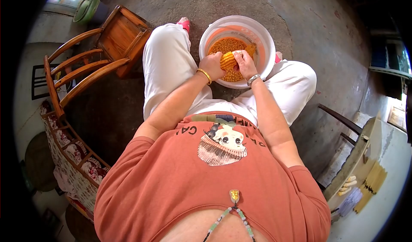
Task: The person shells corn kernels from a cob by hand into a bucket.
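Over the middle of the white bucket (269, 44), between its left and right rims, you hold a yellow corn cob (227, 60). Your left hand (211, 66) is curled closed around one end; your right hand (245, 66), fingers bent, grips it too. Loose kernels (224, 44) lie below. The bucket stands on the floor (296, 23) between your knees, a wooden chair (120, 31) to your left.
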